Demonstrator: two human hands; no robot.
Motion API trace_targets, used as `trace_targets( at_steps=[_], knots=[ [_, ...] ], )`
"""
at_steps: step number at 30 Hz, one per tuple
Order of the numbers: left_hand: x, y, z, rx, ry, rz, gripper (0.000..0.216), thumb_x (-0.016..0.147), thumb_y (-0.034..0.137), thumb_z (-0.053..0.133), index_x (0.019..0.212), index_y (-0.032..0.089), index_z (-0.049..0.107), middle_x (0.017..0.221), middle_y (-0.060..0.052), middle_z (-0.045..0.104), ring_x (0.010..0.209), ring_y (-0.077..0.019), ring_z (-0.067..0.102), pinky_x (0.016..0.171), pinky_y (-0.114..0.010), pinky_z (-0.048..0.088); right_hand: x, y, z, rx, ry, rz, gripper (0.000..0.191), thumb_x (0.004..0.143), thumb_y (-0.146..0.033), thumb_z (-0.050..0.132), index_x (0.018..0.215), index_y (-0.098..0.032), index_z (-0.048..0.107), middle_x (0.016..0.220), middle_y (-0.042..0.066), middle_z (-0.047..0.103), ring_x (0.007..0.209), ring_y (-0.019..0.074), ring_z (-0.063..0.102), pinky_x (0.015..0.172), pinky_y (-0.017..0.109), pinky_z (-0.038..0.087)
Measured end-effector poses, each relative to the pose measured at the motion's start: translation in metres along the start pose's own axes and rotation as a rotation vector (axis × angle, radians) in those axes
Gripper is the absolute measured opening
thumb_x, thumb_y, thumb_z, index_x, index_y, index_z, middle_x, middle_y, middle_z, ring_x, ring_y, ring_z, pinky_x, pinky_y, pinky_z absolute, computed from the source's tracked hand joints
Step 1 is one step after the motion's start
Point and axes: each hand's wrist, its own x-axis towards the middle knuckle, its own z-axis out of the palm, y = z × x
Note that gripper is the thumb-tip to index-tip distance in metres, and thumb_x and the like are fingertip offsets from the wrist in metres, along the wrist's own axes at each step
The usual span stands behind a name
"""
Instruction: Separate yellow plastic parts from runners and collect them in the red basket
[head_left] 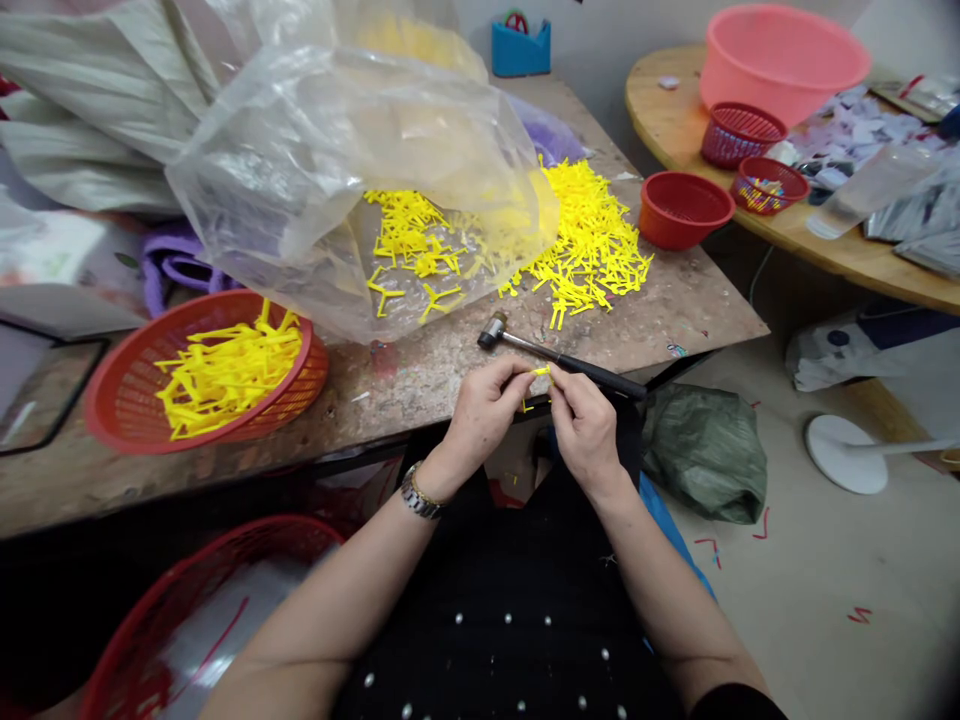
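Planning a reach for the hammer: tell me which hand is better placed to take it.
Probably the right hand: the black handle of the hammer lies just beyond it, while the left hand is nearer the head. Both pinch a small yellow piece, so the right should let go first.

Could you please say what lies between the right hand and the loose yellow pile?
The hammer lies there on the table, as the head view shows.

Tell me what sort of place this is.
Probably a small workshop for assembling plastic parts by hand: a worn workbench carries a heap of yellow plastic pieces, a mallet lies near its edge, and a red-orange basket holds more such pieces.
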Motion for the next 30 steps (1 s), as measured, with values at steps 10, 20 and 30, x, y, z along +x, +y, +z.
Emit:
trace_targets(
  at_steps=[10, 20, 30],
  knots=[
    [-0.001, -0.001, 0.009, 0.127, 0.045, 0.071, 0.016, 0.090, 0.022, 0.058, 0.078, 0.019, 0.067, 0.069, 0.001, 0.062, 0.070, -0.0151, 0.058, 0.067, -0.026, 0.044, -0.009, 0.009, 0.004, -0.087, 0.000, -0.022, 0.036, 0.101, -0.022, 0.043, 0.127, -0.019, 0.069, 0.103, 0.014, 0.074, 0.096, 0.0251, 0.070, 0.088, 0.043, 0.058],
    [0.000, -0.008, 0.012, 0.053, 0.003, -0.057, 0.018, 0.090, 0.028, 0.057, 0.076, 0.020, 0.065, 0.061, 0.003, 0.058, 0.059, -0.0127, 0.052, 0.055, -0.022, 0.039, -0.009, 0.014, -0.002, -0.026, -0.034, 0.001, 0.033, 0.101, -0.022, 0.045, 0.123, -0.020, 0.070, 0.102, 0.011, 0.074, 0.095, 0.0220, 0.070, 0.088, 0.039, 0.058],
    [-0.001, -0.005, 0.007, -0.125, -0.078, -0.106, 0.018, 0.090, 0.035, 0.061, 0.086, 0.018, 0.067, 0.065, 0.002, 0.060, 0.051, -0.0094, 0.052, 0.045, -0.019, 0.040, -0.007, 0.008, -0.008, 0.033, -0.003, 0.014, 0.031, 0.100, -0.022, 0.049, 0.123, -0.024, 0.070, 0.110, 0.009, 0.075, 0.101, 0.0202, 0.071, 0.093, 0.037, 0.058]
  ],
)
